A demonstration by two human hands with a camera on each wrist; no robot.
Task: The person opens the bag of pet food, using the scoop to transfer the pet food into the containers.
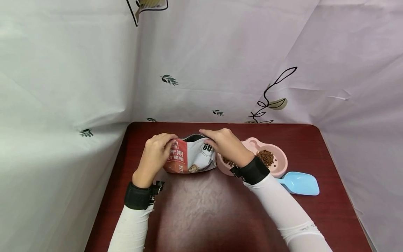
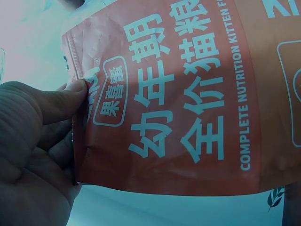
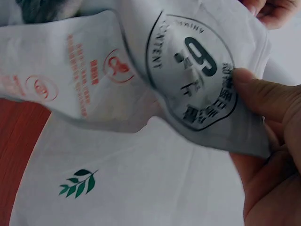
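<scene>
A red and white kitten food bag point(image 1: 190, 157) stands on the dark red table point(image 1: 204, 210), its top edge slightly parted. My left hand point(image 1: 157, 152) pinches the bag's top left corner; in the left wrist view the thumb point(image 2: 56, 101) presses the orange printed face of the bag point(image 2: 188, 94). My right hand point(image 1: 223, 143) pinches the top right corner, and the right wrist view shows its thumb point(image 3: 268, 99) on the white side of the bag point(image 3: 178, 80) by a round printed mark.
A pink pet bowl point(image 1: 278, 164) holding brown kibble point(image 1: 267, 157) sits just right of the bag, partly behind my right wrist. A light blue scoop point(image 1: 300, 183) lies in front of the bowl. White leaf-print sheeting point(image 1: 220, 70) walls in the table.
</scene>
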